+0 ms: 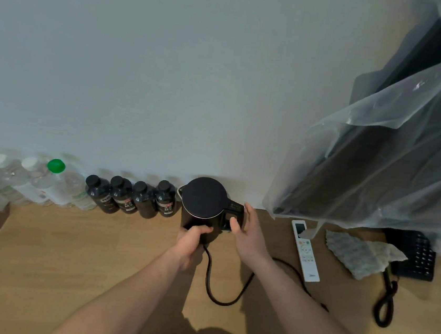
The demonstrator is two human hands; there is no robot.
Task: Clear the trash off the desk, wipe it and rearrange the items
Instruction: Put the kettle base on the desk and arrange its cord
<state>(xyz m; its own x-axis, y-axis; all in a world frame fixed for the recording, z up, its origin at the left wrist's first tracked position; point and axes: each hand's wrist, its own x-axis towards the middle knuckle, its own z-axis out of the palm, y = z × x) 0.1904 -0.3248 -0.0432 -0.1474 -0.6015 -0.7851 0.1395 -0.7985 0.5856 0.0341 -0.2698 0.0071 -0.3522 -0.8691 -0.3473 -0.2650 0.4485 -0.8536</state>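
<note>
Down at the back of the light wooden desk point(66, 259), the left hand point(191, 242) gripped the base of the black electric kettle point(204, 203), fingers curled round it, while the right hand point(247, 233) lay open against its handle (thumb touching). Four dark bottles point(130, 196) stood just left; a white remote control point(305, 250) and crumpled grey cloth point(360, 254) lay right.
</note>
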